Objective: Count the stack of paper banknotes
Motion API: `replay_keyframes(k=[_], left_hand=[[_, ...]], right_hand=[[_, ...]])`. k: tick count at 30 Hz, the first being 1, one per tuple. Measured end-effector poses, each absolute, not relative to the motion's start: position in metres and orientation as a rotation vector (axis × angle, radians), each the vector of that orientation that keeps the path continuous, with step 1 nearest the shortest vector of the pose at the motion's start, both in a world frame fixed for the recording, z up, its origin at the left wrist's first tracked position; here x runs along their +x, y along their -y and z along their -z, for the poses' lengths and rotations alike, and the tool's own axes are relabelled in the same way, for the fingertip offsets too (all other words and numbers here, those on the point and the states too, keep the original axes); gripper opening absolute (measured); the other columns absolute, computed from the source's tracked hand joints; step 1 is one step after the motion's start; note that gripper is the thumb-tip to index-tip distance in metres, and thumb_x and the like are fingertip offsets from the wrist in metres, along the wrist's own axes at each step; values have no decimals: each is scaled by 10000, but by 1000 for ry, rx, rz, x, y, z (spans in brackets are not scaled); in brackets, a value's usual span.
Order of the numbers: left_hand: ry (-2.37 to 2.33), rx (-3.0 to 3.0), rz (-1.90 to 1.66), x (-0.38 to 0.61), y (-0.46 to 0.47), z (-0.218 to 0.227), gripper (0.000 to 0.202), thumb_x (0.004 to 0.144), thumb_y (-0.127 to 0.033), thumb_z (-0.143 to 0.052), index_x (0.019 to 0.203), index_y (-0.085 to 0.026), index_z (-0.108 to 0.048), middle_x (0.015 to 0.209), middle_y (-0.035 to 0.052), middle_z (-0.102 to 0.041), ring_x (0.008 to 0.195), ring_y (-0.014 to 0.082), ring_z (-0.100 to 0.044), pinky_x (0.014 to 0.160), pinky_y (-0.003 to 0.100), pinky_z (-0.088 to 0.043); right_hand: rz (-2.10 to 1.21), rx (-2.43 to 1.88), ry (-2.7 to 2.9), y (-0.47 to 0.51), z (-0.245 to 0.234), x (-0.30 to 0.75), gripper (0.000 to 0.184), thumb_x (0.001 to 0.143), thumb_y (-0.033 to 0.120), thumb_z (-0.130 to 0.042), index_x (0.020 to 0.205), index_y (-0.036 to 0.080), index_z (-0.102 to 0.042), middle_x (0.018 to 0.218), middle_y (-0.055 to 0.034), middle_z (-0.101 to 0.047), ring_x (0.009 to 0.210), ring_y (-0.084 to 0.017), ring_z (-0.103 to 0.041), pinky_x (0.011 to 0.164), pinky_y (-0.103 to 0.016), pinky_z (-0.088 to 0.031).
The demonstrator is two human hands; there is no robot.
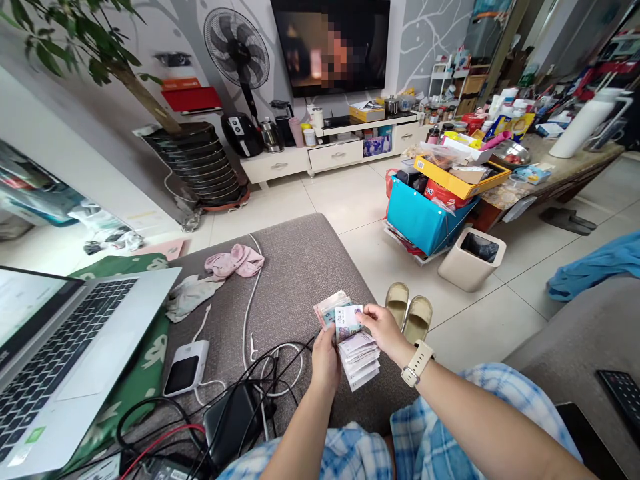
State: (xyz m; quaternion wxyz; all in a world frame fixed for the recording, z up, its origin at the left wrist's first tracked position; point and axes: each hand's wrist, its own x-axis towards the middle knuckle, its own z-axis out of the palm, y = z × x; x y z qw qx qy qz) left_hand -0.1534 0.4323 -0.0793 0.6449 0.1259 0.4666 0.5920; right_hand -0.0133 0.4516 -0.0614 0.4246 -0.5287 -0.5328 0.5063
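Observation:
A fanned stack of banknotes (356,353) is held over a grey ottoman (300,267). My left hand (325,360) grips the stack from below, fingers closed round its lower edge. My right hand (383,328), with a pale watch on the wrist, pinches the top note of the stack between thumb and fingers. Several notes spread downward and to the right in a fan. Both forearms come up from the lower edge, over blue plaid trousers.
On the ottoman lie an open laptop (60,360), a white power bank (186,370), tangled cables (260,380) and pink cloth (235,261). Beige slippers (407,313), a bin (471,259) and a blue box (425,220) stand on the tiled floor beyond.

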Motion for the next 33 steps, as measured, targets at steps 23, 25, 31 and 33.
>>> replay_keyframes(k=[23, 25, 31, 33], left_hand=[[-1046, 335, -1334, -153, -432, 76, 342, 725, -316, -711, 1000, -112, -717, 1010, 122, -759, 957, 284, -708, 904, 411, -523], [-1039, 338, -1337, -154, -432, 77, 340, 725, -314, -712, 1002, -116, -717, 1020, 121, -758, 969, 290, -706, 908, 418, -522], [-1046, 334, -1336, -153, -432, 75, 334, 715, -314, -715, 985, -118, -718, 1002, 118, -760, 969, 293, -706, 903, 415, -522], [-1052, 328, -1332, -152, -432, 74, 334, 713, -315, -715, 983, -118, -718, 979, 114, -763, 967, 294, -707, 896, 410, -524]], right_hand=[[-1344, -1249, 1291, -454, 65, -14, 319, 865, 487, -579, 733, 197, -570, 708, -1, -576, 677, -176, -523, 654, -296, -397], [-1356, -1235, 1276, -453, 65, -14, 335, 860, 502, -582, 724, 197, -567, 707, -1, -578, 676, -176, -526, 654, -297, -400], [-1385, -1223, 1249, -451, 61, -14, 348, 868, 513, -576, 717, 200, -564, 710, -2, -581, 666, -176, -529, 640, -294, -403], [-1387, -1227, 1251, -451, 61, -14, 348, 869, 515, -575, 716, 202, -565, 705, -1, -579, 660, -177, -528, 636, -294, -405]])
